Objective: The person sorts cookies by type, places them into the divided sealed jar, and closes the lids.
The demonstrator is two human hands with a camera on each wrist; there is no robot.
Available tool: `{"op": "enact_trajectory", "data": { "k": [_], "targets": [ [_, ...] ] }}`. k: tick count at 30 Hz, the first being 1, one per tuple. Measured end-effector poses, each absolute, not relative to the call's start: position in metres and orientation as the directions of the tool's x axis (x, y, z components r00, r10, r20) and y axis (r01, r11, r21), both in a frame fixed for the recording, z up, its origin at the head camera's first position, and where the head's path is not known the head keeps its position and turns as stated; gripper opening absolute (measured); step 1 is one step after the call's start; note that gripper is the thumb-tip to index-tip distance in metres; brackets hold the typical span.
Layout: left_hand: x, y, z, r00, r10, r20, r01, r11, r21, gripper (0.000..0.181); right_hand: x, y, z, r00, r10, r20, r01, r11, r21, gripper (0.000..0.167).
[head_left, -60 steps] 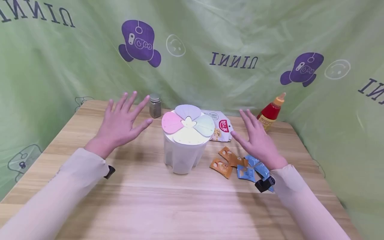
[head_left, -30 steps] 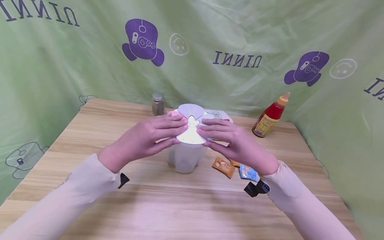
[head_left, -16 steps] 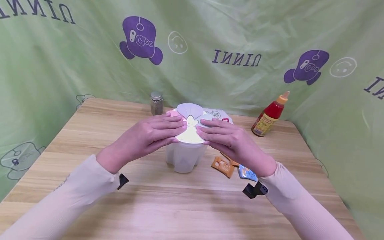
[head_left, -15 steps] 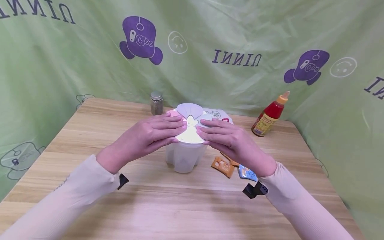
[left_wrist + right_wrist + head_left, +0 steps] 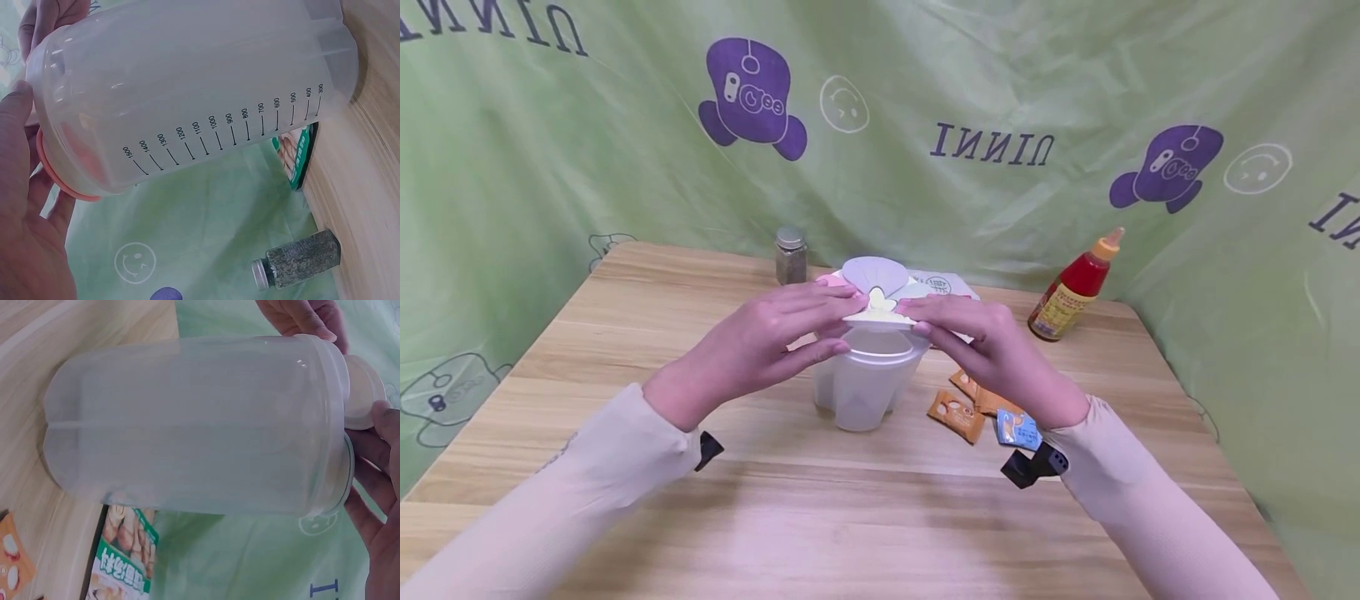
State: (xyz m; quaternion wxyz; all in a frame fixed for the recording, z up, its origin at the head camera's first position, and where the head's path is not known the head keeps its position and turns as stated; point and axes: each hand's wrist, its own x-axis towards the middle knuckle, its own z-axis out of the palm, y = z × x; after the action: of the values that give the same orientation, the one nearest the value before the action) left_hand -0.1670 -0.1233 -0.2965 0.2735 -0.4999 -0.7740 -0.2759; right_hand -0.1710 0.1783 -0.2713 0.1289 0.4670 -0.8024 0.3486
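A clear plastic canister [image 5: 861,396] with lobed sides stands mid-table under a lid of pastel petal flaps. Its front, pale yellow flap [image 5: 882,317] is tilted up, baring the mouth of the front compartment. My left hand [image 5: 758,342] has its fingers over the lid and its thumb at the flap's left edge. From the other side, my right hand [image 5: 1000,333] pinches the flap's right edge, thumb below. The right wrist view shows the raised flap [image 5: 362,394] apart from the rim. Volume marks run along the canister wall [image 5: 206,94] in the left wrist view.
A spice jar [image 5: 791,257] stands behind left, also visible in the left wrist view. Behind the canister lies a printed pouch [image 5: 125,553]. Orange sachets [image 5: 957,415] and a blue sachet [image 5: 1018,429] lie to the right, before a red sauce bottle [image 5: 1070,292].
Both hands came in from the sides onto the lid. Since half a second ago, the front flap has swung up between them, and the compartment mouth has come into sight.
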Motion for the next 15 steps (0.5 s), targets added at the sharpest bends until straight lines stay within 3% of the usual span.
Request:
{"op": "enact_trajectory", "data": {
  "k": [7, 15],
  "targets": [
    [-0.167, -0.122, -0.297, -0.405, 0.618, 0.674, 0.909, 0.354, 0.222, 0.063, -0.173, 0.174, -0.268, -0.656, -0.581, 0.483, -0.734, 0.338, -0.590, 0.024],
    [-0.166, -0.123, -0.297, -0.453, 0.616, 0.645, 0.880, 0.426, 0.211, 0.084, -0.177, 0.167, -0.260, -0.755, -0.476, 0.450, -0.641, 0.393, -0.659, 0.014]
  ]
}}
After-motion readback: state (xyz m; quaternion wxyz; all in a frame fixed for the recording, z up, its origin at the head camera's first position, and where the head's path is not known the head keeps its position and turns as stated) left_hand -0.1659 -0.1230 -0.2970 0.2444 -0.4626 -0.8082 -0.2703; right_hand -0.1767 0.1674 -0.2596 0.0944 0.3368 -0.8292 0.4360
